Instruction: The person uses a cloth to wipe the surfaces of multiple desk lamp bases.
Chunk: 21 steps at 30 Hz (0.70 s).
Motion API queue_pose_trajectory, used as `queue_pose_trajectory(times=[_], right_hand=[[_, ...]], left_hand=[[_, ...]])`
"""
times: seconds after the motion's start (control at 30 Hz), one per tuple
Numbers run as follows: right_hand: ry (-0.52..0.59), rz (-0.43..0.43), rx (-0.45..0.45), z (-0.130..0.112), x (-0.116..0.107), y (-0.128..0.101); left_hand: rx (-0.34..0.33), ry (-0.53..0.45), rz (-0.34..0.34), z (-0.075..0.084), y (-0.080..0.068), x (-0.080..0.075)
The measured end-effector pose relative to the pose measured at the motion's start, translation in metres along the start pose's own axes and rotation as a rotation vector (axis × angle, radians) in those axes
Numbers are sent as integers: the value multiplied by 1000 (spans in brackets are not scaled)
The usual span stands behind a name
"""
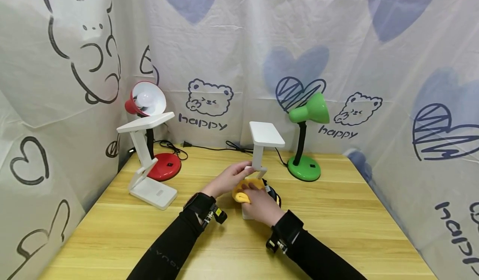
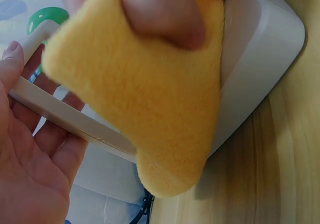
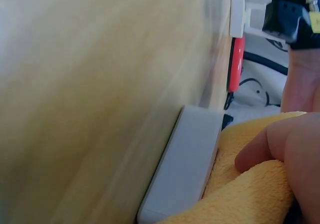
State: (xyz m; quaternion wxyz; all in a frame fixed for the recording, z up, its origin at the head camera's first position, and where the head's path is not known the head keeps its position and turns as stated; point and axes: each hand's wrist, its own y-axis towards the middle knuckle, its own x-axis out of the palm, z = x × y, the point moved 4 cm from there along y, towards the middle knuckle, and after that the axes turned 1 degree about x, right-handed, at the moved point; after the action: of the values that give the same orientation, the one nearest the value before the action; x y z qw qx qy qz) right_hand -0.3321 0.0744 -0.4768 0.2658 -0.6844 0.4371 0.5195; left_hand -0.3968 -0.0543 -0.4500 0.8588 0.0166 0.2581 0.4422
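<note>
A white folding desk lamp [image 1: 266, 133] stands mid-table with its flat head raised. My left hand [image 1: 227, 180] holds its lower arm, thumb on one side and fingers behind, as the left wrist view shows. My right hand [image 1: 263, 205] grips a fuzzy yellow cloth [image 2: 135, 88], its fingers sunk into the folds. The cloth lies against the white lamp base [image 3: 185, 164] and covers much of its top. In the head view, the cloth and right hand hide most of that base.
Another white folding lamp [image 1: 153, 190] and a red lamp [image 1: 164, 167] stand to the left. Behind on the right is a green lamp [image 1: 304, 168]. Black cords [image 1: 209, 148] run along the table's back edge by the printed curtain [image 1: 247, 64].
</note>
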Motion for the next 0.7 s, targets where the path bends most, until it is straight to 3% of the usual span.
queue_pose_trajectory(times=[0.13, 0.27, 0.7], right_hand=[[-37, 41, -35, 1, 0, 7], [-24, 19, -16, 1, 2, 4], [13, -52, -8, -9, 3, -35]], left_hand=[[4, -8, 1, 1, 0, 0], [4, -3, 1, 0, 0, 0], [15, -8, -5, 0, -1, 0]])
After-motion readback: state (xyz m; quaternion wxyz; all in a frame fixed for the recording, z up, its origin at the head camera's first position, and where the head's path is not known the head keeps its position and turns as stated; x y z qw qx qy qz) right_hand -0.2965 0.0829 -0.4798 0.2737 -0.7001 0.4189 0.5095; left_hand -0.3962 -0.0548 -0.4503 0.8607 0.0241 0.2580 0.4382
